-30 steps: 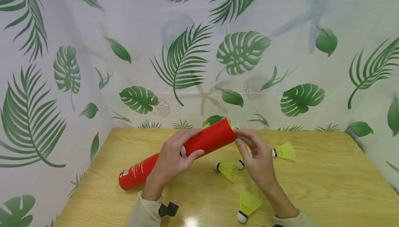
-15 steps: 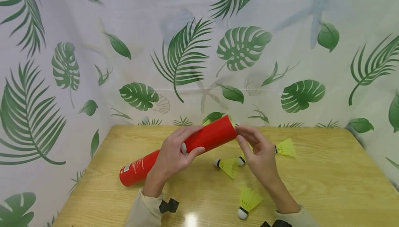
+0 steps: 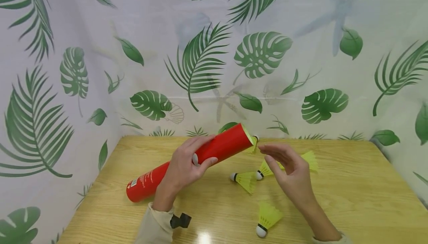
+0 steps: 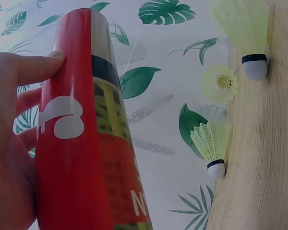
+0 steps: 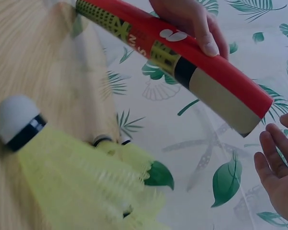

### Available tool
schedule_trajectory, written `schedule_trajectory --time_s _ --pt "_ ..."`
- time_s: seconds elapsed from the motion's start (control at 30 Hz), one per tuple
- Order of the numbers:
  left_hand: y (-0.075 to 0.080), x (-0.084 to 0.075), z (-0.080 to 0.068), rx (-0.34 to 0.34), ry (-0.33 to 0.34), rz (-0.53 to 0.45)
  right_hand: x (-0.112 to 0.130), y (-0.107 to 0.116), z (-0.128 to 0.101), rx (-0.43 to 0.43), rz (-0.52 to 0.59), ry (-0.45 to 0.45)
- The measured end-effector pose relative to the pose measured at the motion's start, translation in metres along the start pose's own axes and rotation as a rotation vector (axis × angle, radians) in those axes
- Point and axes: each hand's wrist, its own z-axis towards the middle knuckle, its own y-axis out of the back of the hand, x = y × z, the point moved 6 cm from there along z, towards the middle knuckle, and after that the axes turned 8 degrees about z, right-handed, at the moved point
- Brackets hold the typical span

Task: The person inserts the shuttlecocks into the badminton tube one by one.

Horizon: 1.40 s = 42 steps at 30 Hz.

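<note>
My left hand (image 3: 182, 171) grips a long red shuttlecock tube (image 3: 225, 145) round its middle, thumb along the near side. The tube slants, its upper end raised to the right and its barcoded bottom end low at the left. A pale yellow-green inner edge shows at the upper end. Just right of that end is my right hand (image 3: 292, 177), fingers loosely bent and holding nothing. In the right wrist view, its fingertips (image 5: 271, 128) are close to the tube's end (image 5: 259, 115) with a small gap. The left wrist view shows the thumb (image 4: 55, 55) pressed against the red side.
Several yellow shuttlecocks with white heads lie on the wooden table (image 3: 354, 184): one near the front (image 3: 269, 216), one in the middle (image 3: 245, 181), another beside it (image 3: 265, 168), and one partly behind the right hand (image 3: 311, 160). A leaf-print curtain (image 3: 207, 61) stands behind.
My right hand has drawn back from the tube's upper end, to the right and slightly down. The left hand and the tube have stayed nearly still.
</note>
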Motion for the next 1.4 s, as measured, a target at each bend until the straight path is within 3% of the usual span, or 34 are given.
schedule_trajectory --time_s 0.5,0.67,1.23,1.4 --pt "0.007 0.009 0.0 -0.009 0.041 0.008 -0.016 0.01 -0.041 0.179 -0.305 -0.219" --pt "0.009 0.014 -0.001 -0.019 0.062 0.011 -0.024 0.016 -0.057 0.241 -0.355 -0.287" --pt "0.017 0.019 -0.002 -0.049 0.055 0.016 -0.051 0.02 -0.091 0.488 -0.297 -0.548" --pt "0.015 0.019 -0.003 -0.046 0.059 0.015 -0.057 0.019 -0.097 0.557 -0.267 -0.577"
